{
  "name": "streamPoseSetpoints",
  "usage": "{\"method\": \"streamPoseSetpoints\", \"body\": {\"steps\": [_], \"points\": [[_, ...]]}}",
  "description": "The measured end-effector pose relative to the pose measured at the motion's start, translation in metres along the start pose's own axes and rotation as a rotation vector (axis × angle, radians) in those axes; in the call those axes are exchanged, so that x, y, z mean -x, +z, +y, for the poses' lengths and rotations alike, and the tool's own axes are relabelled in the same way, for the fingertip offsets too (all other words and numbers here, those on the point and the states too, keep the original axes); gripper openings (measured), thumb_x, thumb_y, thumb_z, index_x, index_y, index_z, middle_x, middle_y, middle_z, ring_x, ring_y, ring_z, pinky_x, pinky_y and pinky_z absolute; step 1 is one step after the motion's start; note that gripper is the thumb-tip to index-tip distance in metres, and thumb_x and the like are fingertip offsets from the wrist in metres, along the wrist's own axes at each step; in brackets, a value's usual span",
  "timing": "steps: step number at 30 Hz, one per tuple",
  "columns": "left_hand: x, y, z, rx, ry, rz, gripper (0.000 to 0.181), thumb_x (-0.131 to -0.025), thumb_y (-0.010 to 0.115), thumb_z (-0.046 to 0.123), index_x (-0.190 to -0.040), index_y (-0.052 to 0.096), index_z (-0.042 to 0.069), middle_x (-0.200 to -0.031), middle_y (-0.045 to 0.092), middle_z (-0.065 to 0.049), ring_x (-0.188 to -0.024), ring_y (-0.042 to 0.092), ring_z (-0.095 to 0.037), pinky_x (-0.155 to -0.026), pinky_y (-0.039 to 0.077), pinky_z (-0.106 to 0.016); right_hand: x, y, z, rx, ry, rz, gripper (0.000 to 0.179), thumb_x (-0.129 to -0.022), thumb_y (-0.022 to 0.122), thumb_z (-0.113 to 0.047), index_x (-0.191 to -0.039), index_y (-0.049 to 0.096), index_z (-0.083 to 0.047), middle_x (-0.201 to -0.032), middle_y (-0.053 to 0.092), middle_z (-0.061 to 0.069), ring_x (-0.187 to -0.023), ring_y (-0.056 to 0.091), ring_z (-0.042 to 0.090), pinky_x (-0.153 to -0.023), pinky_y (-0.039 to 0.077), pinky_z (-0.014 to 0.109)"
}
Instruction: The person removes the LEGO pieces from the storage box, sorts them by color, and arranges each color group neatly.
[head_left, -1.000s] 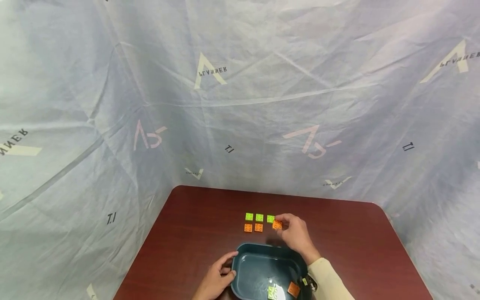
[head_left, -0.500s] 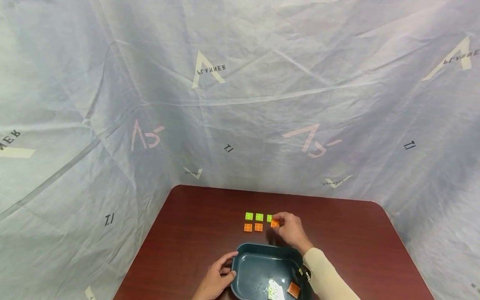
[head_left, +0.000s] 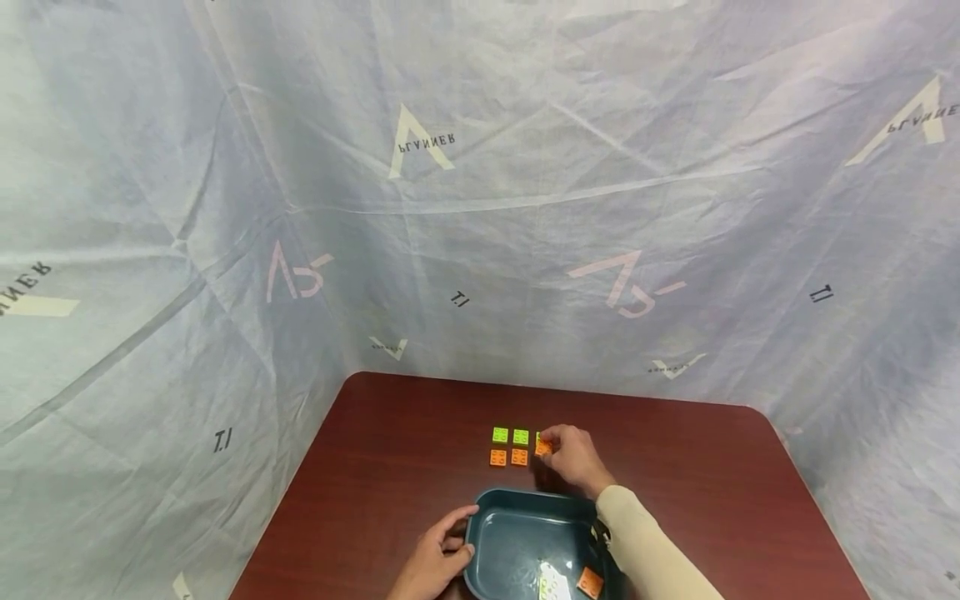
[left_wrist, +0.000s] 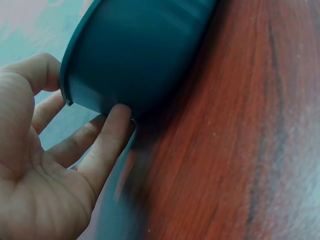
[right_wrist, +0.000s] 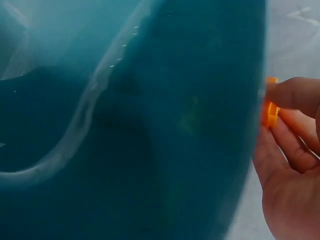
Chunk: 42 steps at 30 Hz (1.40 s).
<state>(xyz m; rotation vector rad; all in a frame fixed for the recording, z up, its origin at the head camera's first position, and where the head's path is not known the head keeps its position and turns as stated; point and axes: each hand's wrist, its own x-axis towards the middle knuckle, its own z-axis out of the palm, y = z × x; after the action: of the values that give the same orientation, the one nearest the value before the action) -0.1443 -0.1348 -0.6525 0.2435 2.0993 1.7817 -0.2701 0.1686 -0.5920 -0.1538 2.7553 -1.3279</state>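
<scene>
In the head view my right hand (head_left: 577, 458) pinches an orange toy building brick (head_left: 543, 447) at the right end of two short rows. The right wrist view shows that orange brick (right_wrist: 272, 112) between thumb and fingers, partly behind the tray wall. Two orange bricks (head_left: 519, 457) lie to its left. Behind them is a row of lime green bricks (head_left: 521, 437), the rightmost partly covered by my fingers. My left hand (head_left: 431, 560) holds the left side of a dark teal tray (head_left: 491, 493), thumb at its rim; in the left wrist view fingers touch the outer wall (left_wrist: 125, 65).
Inside the tray lie an orange brick (head_left: 590, 582) and green brick pieces (head_left: 547, 581) under glare. The tray stands near the front of the reddish-brown table (head_left: 675, 475). A pale printed sheet (head_left: 480, 250) hangs behind and beside the table.
My right hand has moved slightly left with the orange brick, toward the other orange ones, and now covers more of the rightmost green brick. The left hand keeps its place on the tray.
</scene>
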Motion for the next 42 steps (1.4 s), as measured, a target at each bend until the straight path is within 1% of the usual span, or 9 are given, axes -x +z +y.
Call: {"method": "streamPoseSetpoints", "body": {"steps": [5, 12, 15, 19, 23, 25, 29, 36, 42], "points": [[0.000, 0.001, -0.002, 0.000, 0.001, -0.003, 0.055, -0.101, 0.071, 0.017, -0.154, 0.056, 0.022, -0.136, 0.066, -0.017, -0.103, 0.075, -0.023, -0.081, 0.061, -0.034, -0.004, 0.009, 0.014, 0.073, -0.025, 0.006, 0.033, -0.086, 0.082, 0.002, -0.118, 0.077, -0.003, -0.117, 0.073, 0.012, -0.093, 0.065, 0.021, -0.085, 0.064, 0.042], [-0.001, 0.001, -0.006, 0.001, -0.004, 0.003, 0.055, -0.101, 0.070, 0.015, -0.154, 0.056, 0.022, -0.137, 0.065, -0.019, -0.105, 0.075, -0.027, -0.081, 0.061, -0.036, -0.009, 0.016, 0.023, 0.137, -0.072, -0.007, 0.031, -0.084, 0.081, 0.004, -0.115, 0.079, -0.002, -0.121, 0.073, 0.014, -0.103, 0.068, 0.026, -0.089, 0.062, 0.047], [-0.001, 0.001, -0.006, 0.005, -0.013, 0.001, 0.055, -0.102, 0.070, 0.016, -0.154, 0.055, 0.023, -0.137, 0.065, -0.018, -0.106, 0.074, -0.027, -0.081, 0.061, -0.037, -0.010, 0.018, 0.026, 0.155, -0.080, -0.014, 0.031, -0.084, 0.081, 0.004, -0.114, 0.080, -0.003, -0.118, 0.075, 0.012, -0.102, 0.068, 0.026, -0.087, 0.062, 0.047], [0.000, 0.005, -0.008, 0.055, -0.082, -0.003, 0.054, -0.100, 0.071, 0.016, -0.152, 0.058, 0.025, -0.133, 0.067, -0.014, -0.105, 0.073, -0.027, -0.077, 0.061, -0.041, -0.007, 0.021, 0.033, 0.157, -0.076, -0.029, 0.032, -0.084, 0.080, 0.005, -0.115, 0.080, -0.003, -0.114, 0.075, 0.011, -0.097, 0.068, 0.024, -0.086, 0.062, 0.047], [0.001, 0.008, -0.010, 0.110, -0.151, -0.003, 0.054, -0.100, 0.070, 0.014, -0.151, 0.059, 0.023, -0.131, 0.067, -0.011, -0.104, 0.072, -0.026, -0.073, 0.060, -0.041, -0.003, 0.024, 0.040, 0.147, -0.052, -0.039, 0.033, -0.084, 0.079, 0.007, -0.115, 0.080, -0.002, -0.114, 0.075, 0.011, -0.096, 0.066, 0.022, -0.088, 0.062, 0.049], [0.001, 0.008, -0.009, 0.116, -0.145, -0.008, 0.054, -0.100, 0.070, 0.013, -0.152, 0.058, 0.021, -0.132, 0.066, -0.012, -0.104, 0.072, -0.026, -0.073, 0.060, -0.041, -0.005, 0.025, 0.040, 0.149, -0.050, -0.039, 0.033, -0.084, 0.079, 0.007, -0.116, 0.080, -0.003, -0.114, 0.075, 0.010, -0.096, 0.066, 0.022, -0.089, 0.062, 0.049], [0.001, 0.005, -0.007, 0.111, -0.101, -0.009, 0.056, -0.101, 0.069, 0.011, -0.154, 0.056, 0.020, -0.134, 0.065, -0.016, -0.105, 0.073, -0.029, -0.077, 0.061, -0.042, -0.011, 0.024, 0.038, 0.150, -0.054, -0.043, 0.034, -0.084, 0.079, 0.007, -0.116, 0.080, -0.003, -0.114, 0.075, 0.010, -0.098, 0.068, 0.023, -0.089, 0.062, 0.049], [0.000, 0.001, -0.003, 0.033, -0.021, 0.001, 0.055, -0.102, 0.069, 0.013, -0.154, 0.055, 0.023, -0.137, 0.064, -0.019, -0.107, 0.074, -0.028, -0.082, 0.060, -0.037, -0.018, 0.025, 0.036, 0.167, -0.078, -0.028, 0.033, -0.084, 0.078, 0.007, -0.114, 0.081, -0.004, -0.112, 0.076, 0.010, -0.096, 0.068, 0.022, -0.088, 0.062, 0.048], [-0.002, 0.001, -0.002, 0.024, -0.021, 0.010, 0.056, -0.102, 0.069, 0.013, -0.154, 0.055, 0.023, -0.138, 0.065, -0.020, -0.108, 0.074, -0.030, -0.081, 0.062, -0.040, -0.019, 0.025, 0.035, 0.185, -0.126, -0.013, 0.031, -0.083, 0.078, 0.007, -0.111, 0.083, -0.006, -0.109, 0.077, 0.010, -0.094, 0.070, 0.024, -0.084, 0.062, 0.048]]}}
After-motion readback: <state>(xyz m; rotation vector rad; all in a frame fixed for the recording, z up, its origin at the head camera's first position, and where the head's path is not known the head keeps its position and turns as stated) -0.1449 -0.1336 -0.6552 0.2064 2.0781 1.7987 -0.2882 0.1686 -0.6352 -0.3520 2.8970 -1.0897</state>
